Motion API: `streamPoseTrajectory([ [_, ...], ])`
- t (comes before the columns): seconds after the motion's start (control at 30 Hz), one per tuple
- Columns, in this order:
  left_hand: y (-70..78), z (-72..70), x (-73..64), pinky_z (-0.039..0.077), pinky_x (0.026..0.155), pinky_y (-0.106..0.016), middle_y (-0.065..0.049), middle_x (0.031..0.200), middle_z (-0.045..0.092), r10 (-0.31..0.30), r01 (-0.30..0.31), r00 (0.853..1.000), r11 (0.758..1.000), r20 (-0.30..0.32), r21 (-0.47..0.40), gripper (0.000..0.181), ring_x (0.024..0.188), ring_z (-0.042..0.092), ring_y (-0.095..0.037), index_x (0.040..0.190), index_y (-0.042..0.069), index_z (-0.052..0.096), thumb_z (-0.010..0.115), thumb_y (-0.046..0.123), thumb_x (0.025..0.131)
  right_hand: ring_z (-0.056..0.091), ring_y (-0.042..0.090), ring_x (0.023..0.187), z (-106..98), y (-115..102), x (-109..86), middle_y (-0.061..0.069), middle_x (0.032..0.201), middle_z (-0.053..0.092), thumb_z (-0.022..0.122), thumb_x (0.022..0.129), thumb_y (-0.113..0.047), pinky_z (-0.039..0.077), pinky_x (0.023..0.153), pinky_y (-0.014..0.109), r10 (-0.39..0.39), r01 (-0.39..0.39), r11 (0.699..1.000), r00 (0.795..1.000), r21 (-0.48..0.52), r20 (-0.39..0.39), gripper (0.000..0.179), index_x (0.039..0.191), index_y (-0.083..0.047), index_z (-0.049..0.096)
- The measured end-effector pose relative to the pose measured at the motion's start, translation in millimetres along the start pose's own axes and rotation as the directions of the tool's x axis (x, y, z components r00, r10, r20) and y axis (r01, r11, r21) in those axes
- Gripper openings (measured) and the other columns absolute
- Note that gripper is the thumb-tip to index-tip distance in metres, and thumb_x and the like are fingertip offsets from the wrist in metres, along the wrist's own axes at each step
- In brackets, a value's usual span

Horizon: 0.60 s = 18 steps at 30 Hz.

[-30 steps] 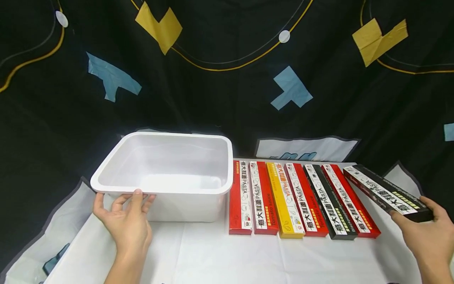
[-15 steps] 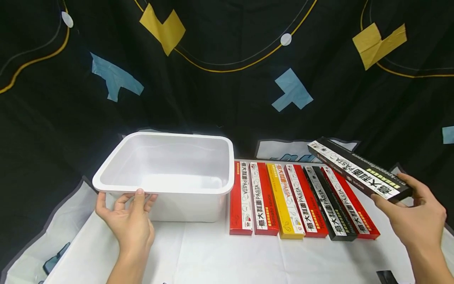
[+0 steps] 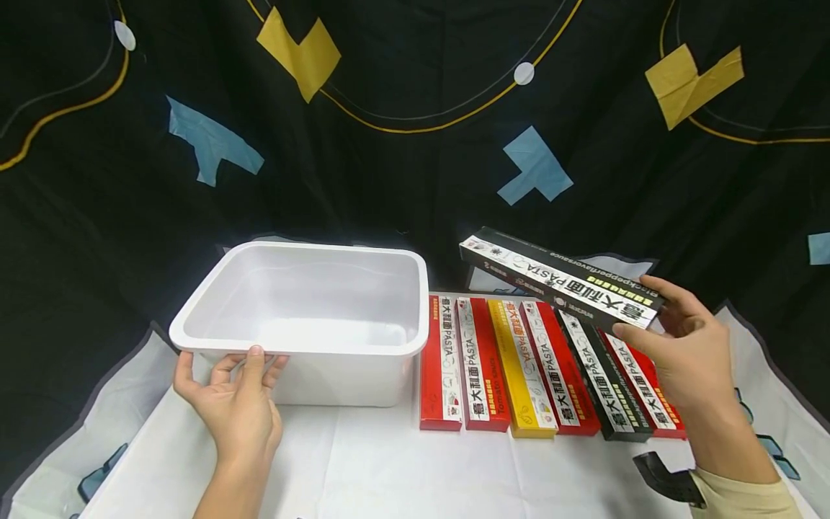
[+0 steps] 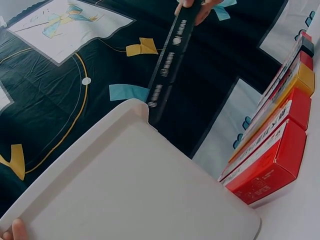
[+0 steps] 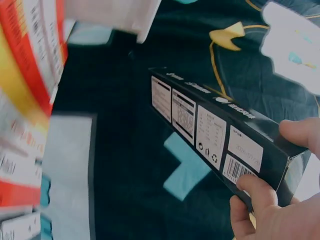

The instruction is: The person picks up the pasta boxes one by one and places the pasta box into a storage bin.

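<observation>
In the head view my right hand (image 3: 694, 353) grips the near end of a black pasta box (image 3: 558, 277), held tilted in the air above the row of boxes. The right wrist view shows the thumb on one face of that box (image 5: 205, 130) and fingers beneath, by its barcode. My left hand (image 3: 236, 404) pinches the front rim of a white plastic bin (image 3: 344, 378), thumb on top of the rim and fingers under it. Nothing lies inside the bin. Only fingertips (image 4: 19, 230) of the left hand show in the left wrist view.
Right of the bin a row of pasta boxes lies side by side: several red boxes (image 3: 480, 360), a yellow box (image 3: 519, 367) and another black box (image 3: 603, 382). They rest on a white-covered table (image 3: 467, 476). A dark curtain (image 3: 389, 180) hangs behind.
My right hand has lifted the black pasta box from the right end of the row and carried it left and up. The left hand and bin stay nearly still.
</observation>
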<state>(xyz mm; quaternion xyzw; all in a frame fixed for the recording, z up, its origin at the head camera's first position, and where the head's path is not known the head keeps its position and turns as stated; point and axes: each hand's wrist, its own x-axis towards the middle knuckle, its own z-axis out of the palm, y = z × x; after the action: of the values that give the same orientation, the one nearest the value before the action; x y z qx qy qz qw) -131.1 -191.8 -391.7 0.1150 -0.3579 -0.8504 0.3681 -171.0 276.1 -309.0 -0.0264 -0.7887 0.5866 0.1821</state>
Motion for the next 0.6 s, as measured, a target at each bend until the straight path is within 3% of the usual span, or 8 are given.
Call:
streamPoseTrajectory([
  [0.1,-0.2,-0.3,0.2,0.061,0.081,-0.038,-0.015,0.120,0.040,0.001,-0.001,1.000,1.000,0.003,-0.007,0.087,0.082,0.063,-0.025,0.138,0.031,0.013,0.072,-0.003,0.084,0.045,0.020,0.109,15.2,-4.7,1.3,0.007,0.128,0.051,0.081,0.080,-0.005,0.058,0.072,0.015,-0.023,0.013,0.985,0.998,0.174,0.056,0.067,0.139,-0.020,0.054],
  [0.2,0.1,-0.1,1.1,0.062,0.080,-0.038,-0.016,0.119,0.040,0.004,-0.004,1.000,1.000,0.003,-0.015,0.087,0.080,0.063,-0.024,0.138,0.031,0.013,0.072,-0.004,0.084,0.046,0.022,0.109,30.7,-10.3,3.0,0.008,0.129,0.050,0.079,0.081,-0.001,0.060,0.074,0.020,-0.064,0.033,0.964,0.992,0.265,0.109,0.065,0.139,-0.018,0.054],
  [0.43,1.3,-0.2,1.4,0.062,0.080,-0.037,-0.016,0.118,0.039,0.003,-0.003,1.000,1.000,0.000,-0.024,0.086,0.078,0.063,-0.024,0.137,0.030,0.013,0.072,-0.004,0.084,0.046,0.030,0.113,69.1,-19.9,11.6,0.016,0.133,0.047,0.073,0.083,0.006,0.060,0.081,0.028,-0.172,0.060,0.918,0.951,0.393,0.256,0.062,0.139,-0.009,0.050],
  [0.6,0.0,-0.9,0.2,0.062,0.078,-0.037,-0.015,0.115,0.041,0.012,-0.012,1.000,0.999,0.000,-0.034,0.086,0.076,0.063,-0.023,0.137,0.029,0.014,0.072,-0.005,0.084,0.044,0.031,0.116,96.6,-22.0,15.5,0.016,0.132,0.048,0.072,0.084,0.005,0.060,0.082,0.029,-0.196,0.056,0.919,0.923,0.390,0.330,0.060,0.138,-0.011,0.052],
])
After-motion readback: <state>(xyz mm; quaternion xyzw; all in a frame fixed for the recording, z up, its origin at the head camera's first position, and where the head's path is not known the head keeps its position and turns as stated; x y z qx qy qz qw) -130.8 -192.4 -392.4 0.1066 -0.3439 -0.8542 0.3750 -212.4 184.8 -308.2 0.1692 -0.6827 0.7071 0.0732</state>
